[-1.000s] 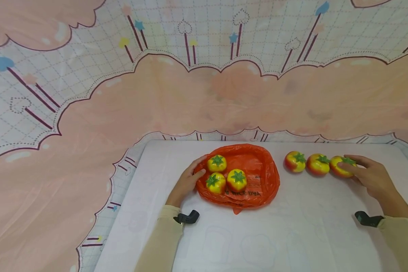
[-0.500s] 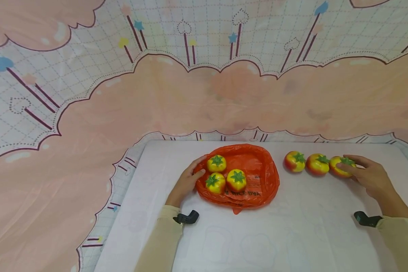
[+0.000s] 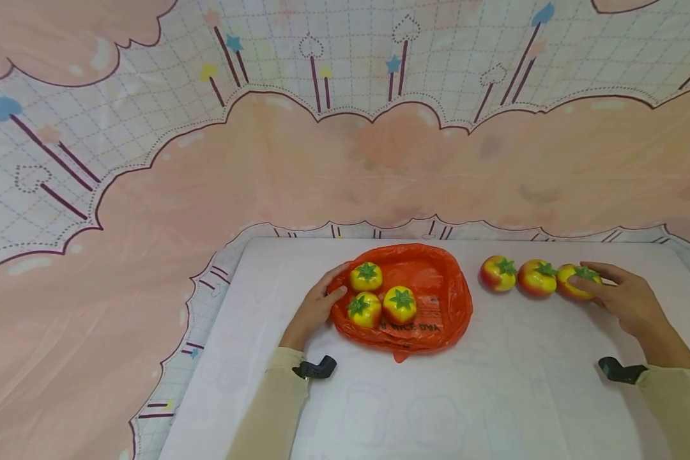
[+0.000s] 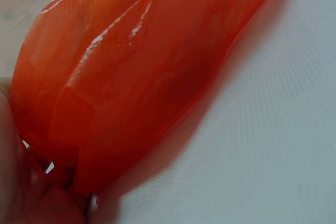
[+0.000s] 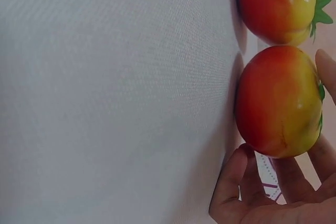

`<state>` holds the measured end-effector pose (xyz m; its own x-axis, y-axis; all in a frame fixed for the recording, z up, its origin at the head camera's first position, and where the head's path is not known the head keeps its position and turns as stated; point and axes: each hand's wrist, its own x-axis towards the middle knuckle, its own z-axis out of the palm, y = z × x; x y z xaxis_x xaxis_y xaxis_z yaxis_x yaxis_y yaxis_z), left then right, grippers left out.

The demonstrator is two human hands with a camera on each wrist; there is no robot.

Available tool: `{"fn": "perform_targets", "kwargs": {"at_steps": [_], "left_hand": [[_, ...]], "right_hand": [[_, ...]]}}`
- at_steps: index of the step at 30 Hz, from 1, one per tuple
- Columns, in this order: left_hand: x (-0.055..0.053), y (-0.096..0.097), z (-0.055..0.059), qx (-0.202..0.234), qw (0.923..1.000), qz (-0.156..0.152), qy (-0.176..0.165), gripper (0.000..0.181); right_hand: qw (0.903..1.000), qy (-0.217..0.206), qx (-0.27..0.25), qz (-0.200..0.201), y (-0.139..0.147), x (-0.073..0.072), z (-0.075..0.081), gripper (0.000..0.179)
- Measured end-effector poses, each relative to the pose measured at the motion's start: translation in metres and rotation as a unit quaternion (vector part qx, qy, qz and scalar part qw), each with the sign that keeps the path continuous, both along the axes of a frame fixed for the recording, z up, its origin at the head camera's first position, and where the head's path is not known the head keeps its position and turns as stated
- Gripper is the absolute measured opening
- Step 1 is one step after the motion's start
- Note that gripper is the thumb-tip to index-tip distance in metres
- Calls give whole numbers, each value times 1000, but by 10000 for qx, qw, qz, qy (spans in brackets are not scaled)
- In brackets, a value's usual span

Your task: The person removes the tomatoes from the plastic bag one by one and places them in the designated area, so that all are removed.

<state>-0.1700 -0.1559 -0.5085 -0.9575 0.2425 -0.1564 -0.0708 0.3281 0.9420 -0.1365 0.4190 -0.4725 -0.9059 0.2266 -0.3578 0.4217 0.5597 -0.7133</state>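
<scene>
My left hand (image 3: 315, 306) holds the left rim of an orange-red plastic bag (image 3: 431, 300), thumb over the edge. In the left wrist view, the bag's side (image 4: 142, 77) fills much of the picture and hides most of the fingers. Inside lie three yellow-topped tomatoes, among them a front-left tomato (image 3: 365, 310). At the right my right hand (image 3: 629, 297) grips the rightmost tomato (image 3: 572, 281) of a row of three. From the right wrist, this tomato (image 5: 278, 103) sits between the thumb and curled fingers, touching the table.
The middle tomato (image 3: 537, 278) and the left tomato (image 3: 498, 273) of the row rest on the white table (image 3: 437, 409), right of the bag. A patterned pink cloth (image 3: 345, 172) rises behind the table's back edge. Black wrist cameras sit on both sleeves.
</scene>
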Motion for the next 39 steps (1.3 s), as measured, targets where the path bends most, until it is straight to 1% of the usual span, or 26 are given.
{"fn": "perform_targets", "kwargs": {"at_steps": [9,18,26,32,36,39], "left_hand": [[2,-1,2,-48,10000,6,66,47],[2,0,3,12,10000,-40,51,48],[2,0,2,53,10000,-31,72,48],[2,0,2,29,9999,-41,87,48],[2,0,1,8,9999,-64,121,48],[2,0,1,30,9999,-70,124,49]], "right_hand": [[9999,-99,-89,47,0,0,3,103],[9993,-78,-211,-294,0,0,2,99],[9986,-19,-354,-398,0,2,3,96],[9992,44,-209,-338,2,6,6,92],[9995,121,-72,-277,3,7,10,89],[9994,166,17,-311,1,6,15,89]]}}
